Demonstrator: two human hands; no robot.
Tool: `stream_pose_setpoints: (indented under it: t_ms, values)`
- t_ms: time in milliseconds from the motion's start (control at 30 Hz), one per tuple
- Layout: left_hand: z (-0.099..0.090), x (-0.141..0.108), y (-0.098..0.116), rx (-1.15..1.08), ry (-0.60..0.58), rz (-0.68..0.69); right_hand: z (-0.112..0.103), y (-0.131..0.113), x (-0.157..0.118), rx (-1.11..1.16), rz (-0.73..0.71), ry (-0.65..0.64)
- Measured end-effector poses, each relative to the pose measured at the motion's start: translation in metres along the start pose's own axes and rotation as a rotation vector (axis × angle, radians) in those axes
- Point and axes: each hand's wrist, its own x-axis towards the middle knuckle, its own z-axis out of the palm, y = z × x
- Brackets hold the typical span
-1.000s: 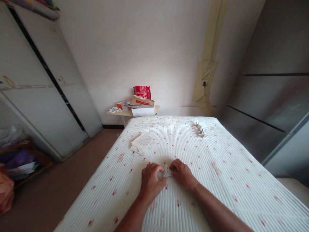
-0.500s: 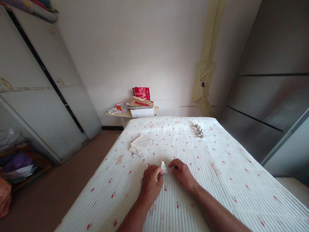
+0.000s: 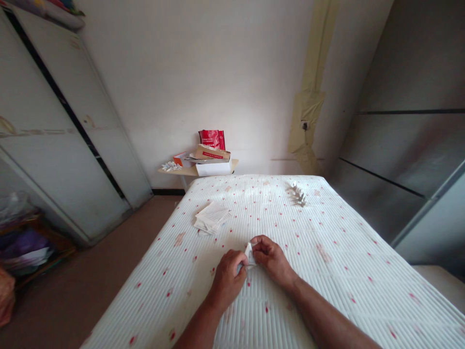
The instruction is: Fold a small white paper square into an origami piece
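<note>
"So, over the ribbed bedspread (image 3: 267, 223), any risk?"

"Yes. With fingers of left hand (image 3: 230, 272) pinched closed, and of right hand (image 3: 271, 258) apparently likewise, on the folded paper (image 3: 249, 251) between, might crumple or tear it through uneven tugging."

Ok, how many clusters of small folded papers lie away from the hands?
2: one cluster at the far right of the bed, another cluster at the left end of the small table. More may hide behind the boxes.

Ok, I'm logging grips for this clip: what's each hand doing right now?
Left hand: closed, holding the small folded paper.
Right hand: curled at the paper's right side; whether it's gripping cannot be told.
</note>
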Motion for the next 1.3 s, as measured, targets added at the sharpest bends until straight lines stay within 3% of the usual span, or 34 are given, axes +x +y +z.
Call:
stream_pose_setpoints:
  t_ms: [133, 333, 567, 800, 1033, 1300]
  values:
    - [-0.002, 0.000, -0.002, -0.109, -0.017, -0.008, 0.000, -0.003, 0.000, 0.006, 0.032, -0.016]
    - [-0.007, 0.002, -0.003, -0.313, -0.034, -0.127, -0.001, -0.004, -0.001, -0.027, 0.017, -0.073]
    - [-0.017, 0.003, 0.000, -0.486, -0.078, -0.280, -0.001, -0.009, -0.006, -0.338, -0.230, -0.077]
    - [-0.025, 0.002, -0.004, -0.597, -0.157, -0.332, 0.002, -0.030, -0.012, -0.690, -0.484, -0.207]
    - [-0.022, 0.003, -0.009, -0.634, -0.130, -0.318, 0.003, -0.028, -0.013, -0.862, -0.618, -0.179]
    - [-0.021, 0.002, -0.013, -0.809, -0.111, -0.208, 0.004, -0.029, -0.011, -0.845, -0.604, -0.110]
